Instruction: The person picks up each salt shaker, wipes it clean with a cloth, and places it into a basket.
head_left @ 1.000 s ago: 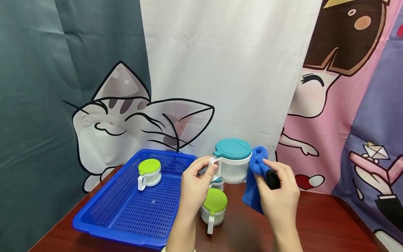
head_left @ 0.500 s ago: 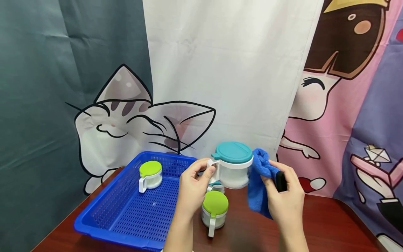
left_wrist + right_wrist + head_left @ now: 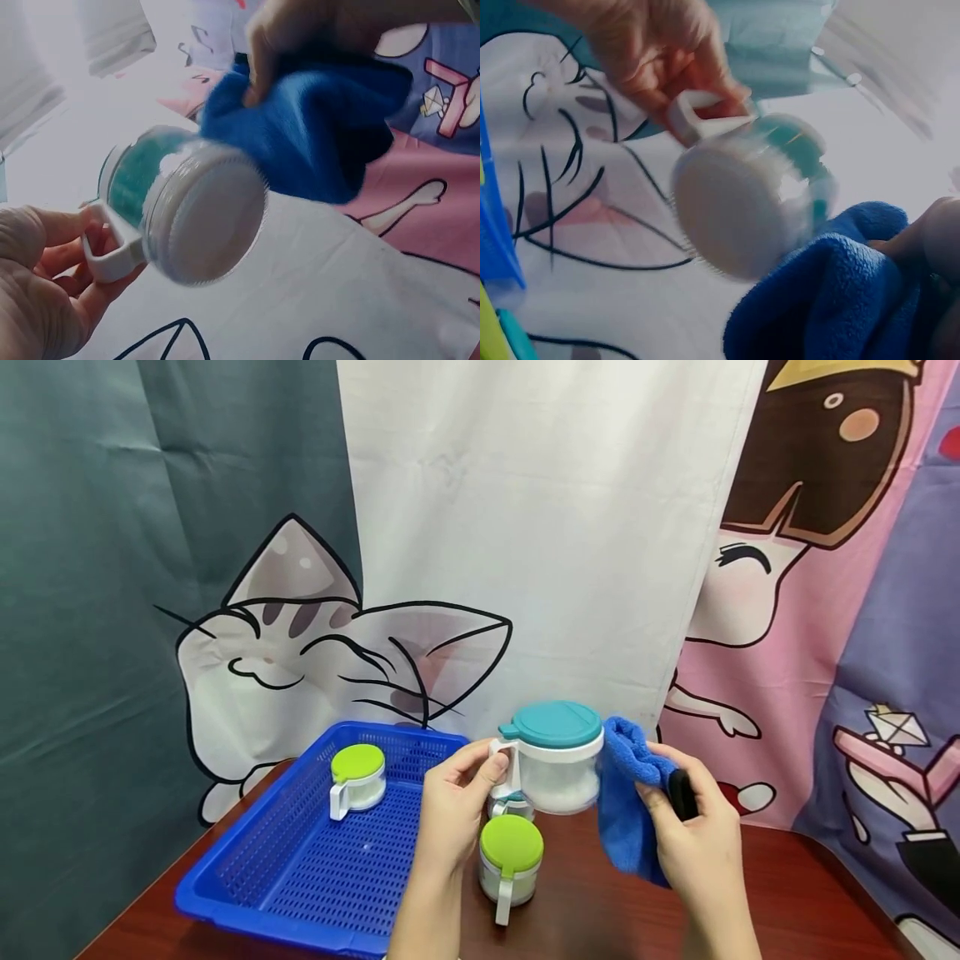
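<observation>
A clear seasoning jar (image 3: pixel 558 777) with a teal lid and white contents hangs above the table. My left hand (image 3: pixel 450 806) pinches its white handle between thumb and fingers. On the jar's right, my right hand (image 3: pixel 705 831) grips a bunched blue cloth (image 3: pixel 628 827), which hangs down below the fingers. The cloth lies right beside the jar wall; whether they touch is hard to tell. A black item (image 3: pixel 682 795), its kind unclear, shows at the right hand. In the left wrist view, the jar's round base (image 3: pixel 214 221) faces the camera.
Left of the hands stands a blue perforated basket (image 3: pixel 337 877) with a green-lidded jar (image 3: pixel 358 772) in it. Another green-lidded jar (image 3: pixel 512 856) is on the brown table (image 3: pixel 600 893). Behind it, a teal-lidded jar (image 3: pixel 512 808) is partly hidden. A printed curtain (image 3: pixel 540 527) hangs behind.
My right hand and the cloth have moved right and slightly down. My left hand, still holding the jar by its handle, has shifted a little left and lower.
</observation>
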Demonstrator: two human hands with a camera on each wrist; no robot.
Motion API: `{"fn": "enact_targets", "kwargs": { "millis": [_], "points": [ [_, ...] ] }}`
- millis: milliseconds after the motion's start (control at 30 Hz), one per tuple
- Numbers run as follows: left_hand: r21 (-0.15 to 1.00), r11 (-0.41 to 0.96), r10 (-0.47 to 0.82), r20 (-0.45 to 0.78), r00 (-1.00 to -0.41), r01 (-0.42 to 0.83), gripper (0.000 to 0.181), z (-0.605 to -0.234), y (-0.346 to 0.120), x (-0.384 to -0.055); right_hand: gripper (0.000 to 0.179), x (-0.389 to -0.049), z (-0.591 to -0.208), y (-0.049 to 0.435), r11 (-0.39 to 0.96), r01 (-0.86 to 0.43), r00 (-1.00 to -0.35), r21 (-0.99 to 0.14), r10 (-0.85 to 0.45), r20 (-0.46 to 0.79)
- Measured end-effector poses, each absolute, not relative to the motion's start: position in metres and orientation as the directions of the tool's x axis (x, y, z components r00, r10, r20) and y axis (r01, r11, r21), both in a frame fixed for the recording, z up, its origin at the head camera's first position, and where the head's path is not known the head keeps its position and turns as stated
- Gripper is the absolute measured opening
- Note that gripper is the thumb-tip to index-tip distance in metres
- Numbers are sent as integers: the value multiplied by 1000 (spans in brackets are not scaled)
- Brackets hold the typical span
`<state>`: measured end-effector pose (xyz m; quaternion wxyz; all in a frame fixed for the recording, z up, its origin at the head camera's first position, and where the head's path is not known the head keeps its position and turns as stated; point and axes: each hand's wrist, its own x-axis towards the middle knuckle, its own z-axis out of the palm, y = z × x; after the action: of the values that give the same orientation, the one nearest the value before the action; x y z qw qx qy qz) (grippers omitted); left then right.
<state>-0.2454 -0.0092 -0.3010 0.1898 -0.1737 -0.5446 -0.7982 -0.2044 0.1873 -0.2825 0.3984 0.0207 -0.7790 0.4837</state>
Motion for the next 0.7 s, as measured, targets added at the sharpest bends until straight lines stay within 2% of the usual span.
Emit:
{"fn": "enact_targets", "kwargs": {
  "millis": [133, 467, 700],
  "points": [
    [815, -291, -130, 486, -864, 502, 22, -302, -11, -247, 35, -201, -280, 186, 535, -436, -686, -724, 323, 652],
    [831, -247, 80, 530, -844, 499, 23, -298, -13, -240, 33, -216, -289, 196, 448, -483, -649, -752, 394, 651],
    [820, -334, 33, 503, -863, 465, 25, -299, -14, -242, 31, -211, -285, 199, 415, -490, -692, -767, 349, 632]
  ]
}}
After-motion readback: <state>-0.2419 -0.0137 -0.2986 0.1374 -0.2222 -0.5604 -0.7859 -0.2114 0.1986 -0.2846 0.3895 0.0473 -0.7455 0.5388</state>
